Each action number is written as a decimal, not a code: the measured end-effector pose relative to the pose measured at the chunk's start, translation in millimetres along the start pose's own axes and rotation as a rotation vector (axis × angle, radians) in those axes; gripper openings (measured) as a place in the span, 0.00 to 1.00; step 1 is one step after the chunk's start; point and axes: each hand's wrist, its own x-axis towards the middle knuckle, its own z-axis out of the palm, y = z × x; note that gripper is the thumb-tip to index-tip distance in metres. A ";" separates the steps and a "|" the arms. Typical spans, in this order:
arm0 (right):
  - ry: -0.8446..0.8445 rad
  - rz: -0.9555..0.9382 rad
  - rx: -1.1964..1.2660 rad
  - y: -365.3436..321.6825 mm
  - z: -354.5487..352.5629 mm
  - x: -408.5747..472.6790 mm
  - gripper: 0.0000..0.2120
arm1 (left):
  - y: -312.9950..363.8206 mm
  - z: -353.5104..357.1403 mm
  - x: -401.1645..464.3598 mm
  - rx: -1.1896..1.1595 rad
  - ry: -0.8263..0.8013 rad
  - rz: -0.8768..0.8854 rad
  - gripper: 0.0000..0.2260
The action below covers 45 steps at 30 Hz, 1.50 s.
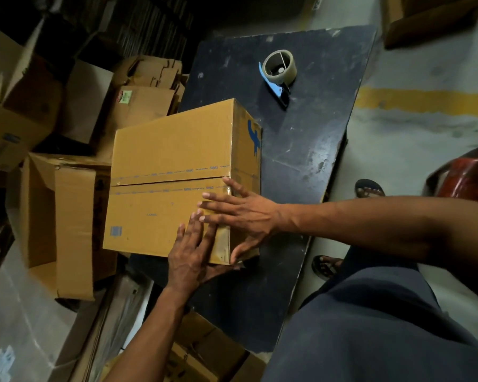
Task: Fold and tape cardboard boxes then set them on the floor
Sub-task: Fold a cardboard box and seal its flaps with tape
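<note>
A closed brown cardboard box (174, 166) with blue print stands on the dark table (309, 150), overhanging its left edge. Its two top flaps meet at a middle seam. My right hand (243, 216) lies flat on the box's near right corner, fingers spread, thumb down the side. My left hand (189, 257) presses against the same corner from below, fingers on the top and thumb under the near edge. A tape dispenser (279, 71) with a blue handle and a roll of clear tape lies on the table beyond the box, untouched.
Open and flattened cardboard boxes (66, 216) crowd the floor left of the table. More cartons (202, 351) sit below the table's near end. My sandalled feet (326, 266) stand on the grey floor with a yellow stripe (425, 102) at the right.
</note>
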 end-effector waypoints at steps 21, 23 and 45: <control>-0.090 -0.103 0.043 18.7 -2.4 -23.4 0.61 | 70.5 -4.0 14.3 -0.458 0.054 -0.608 0.50; -0.066 -0.066 0.070 14.4 -2.1 -23.7 0.62 | 70.6 -3.7 15.1 -0.495 0.054 -0.634 0.49; -0.117 0.013 0.136 3.3 -11.7 -24.6 0.68 | 78.1 22.9 1.8 -0.049 0.054 -0.380 0.55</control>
